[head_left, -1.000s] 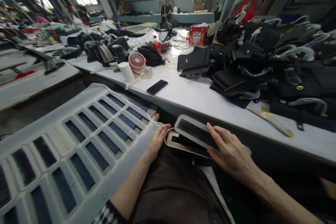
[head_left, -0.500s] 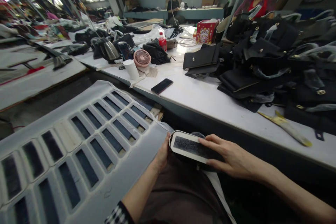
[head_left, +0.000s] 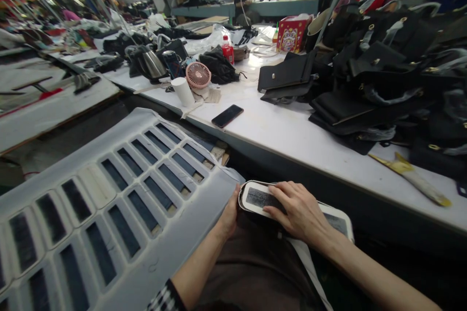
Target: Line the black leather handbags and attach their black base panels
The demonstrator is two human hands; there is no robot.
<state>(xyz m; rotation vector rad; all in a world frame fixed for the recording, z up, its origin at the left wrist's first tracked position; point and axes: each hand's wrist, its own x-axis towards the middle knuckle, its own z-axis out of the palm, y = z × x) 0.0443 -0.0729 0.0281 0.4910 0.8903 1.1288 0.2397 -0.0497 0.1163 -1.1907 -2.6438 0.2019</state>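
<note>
Over my lap lies a long, round-cornered piece (head_left: 336, 222) with a white border and a dark panel set in its middle; it looks like the base of a bag, with dark material beneath. My left hand (head_left: 230, 213) grips its left end at the rim. Across the top rests my right hand (head_left: 296, 208), thumb at the near side and fingers over the far side of the panel. The hand covers the piece's middle. To the left is a grey moulded sheet (head_left: 199, 211) with rows of rectangular slots, some bordered in white like the piece.
A white worktable (head_left: 277, 131) runs beyond my hands. On it are a phone (head_left: 227, 115), a pink fan (head_left: 198, 75), a white roll (head_left: 183, 92), a red bottle (head_left: 227, 50), a kettle (head_left: 151, 64), a yellow-edged brush-like tool (head_left: 412, 180) and piled black bags (head_left: 386, 77). Two people are beyond.
My right hand has slid left along the piece, towards my left hand, uncovering the right end. My left hand keeps its hold. The view has shifted slightly.
</note>
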